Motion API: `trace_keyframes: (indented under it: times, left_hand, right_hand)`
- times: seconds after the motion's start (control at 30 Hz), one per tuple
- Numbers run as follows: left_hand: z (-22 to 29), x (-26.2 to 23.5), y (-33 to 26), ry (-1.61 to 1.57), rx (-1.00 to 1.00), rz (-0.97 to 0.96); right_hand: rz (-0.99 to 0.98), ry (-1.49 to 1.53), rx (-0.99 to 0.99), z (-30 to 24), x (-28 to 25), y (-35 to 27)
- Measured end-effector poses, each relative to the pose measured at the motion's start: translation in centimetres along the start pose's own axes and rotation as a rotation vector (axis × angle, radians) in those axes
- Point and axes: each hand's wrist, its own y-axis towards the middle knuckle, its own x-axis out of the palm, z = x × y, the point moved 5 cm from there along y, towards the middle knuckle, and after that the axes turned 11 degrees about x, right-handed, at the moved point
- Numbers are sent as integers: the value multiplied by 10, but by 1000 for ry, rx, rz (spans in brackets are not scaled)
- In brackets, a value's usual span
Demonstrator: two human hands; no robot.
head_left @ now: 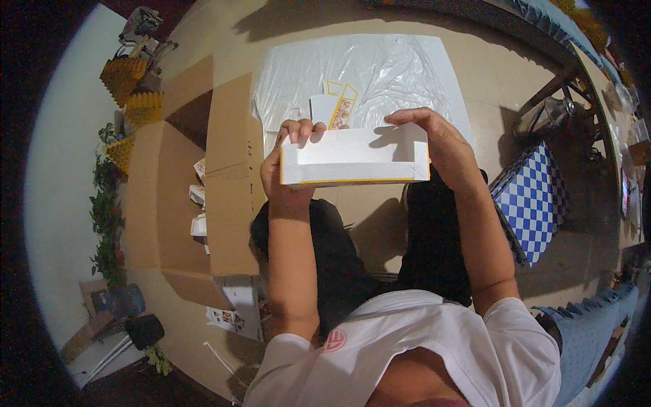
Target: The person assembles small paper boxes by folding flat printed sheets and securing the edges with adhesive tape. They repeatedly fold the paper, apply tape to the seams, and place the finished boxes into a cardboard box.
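A white paperboard box [356, 171] with thin yellow edges is held level above my knees, its open side showing a bare white inside. My left hand [293, 146] grips its left end, with the fingers curled over the far edge. At the right end my right hand [444, 146] holds the box, its fingers bent over the far corner and casting a shadow on the inside. Just beyond the box, flat card pieces [323, 106], white and yellow-edged, lie on a plastic-covered white surface [407, 61]. One printed yellow card piece [344, 105] leans among them.
A large open cardboard carton [230, 169] stands at my left, with several small white boxes [197, 224] inside. To the right are a blue-and-white checkered box [532, 203] and a metal-framed table [597, 115]. Printed sheets [234, 315] lie beside the carton.
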Motion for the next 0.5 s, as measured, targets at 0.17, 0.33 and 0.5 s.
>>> trace_keyframes:
  times: [0.17,0.33,0.5]
  left_hand:
    - [-11,-9,-3,-101,-76,11]
    - [30,-77,-21,732,33,744]
    - [14,40,-4,1294,166,12]
  right_hand:
    - [-132,101,-71,2,11,-2]
    - [97,11,54,7,2,-4]
    - [121,-45,67,18,15,0]
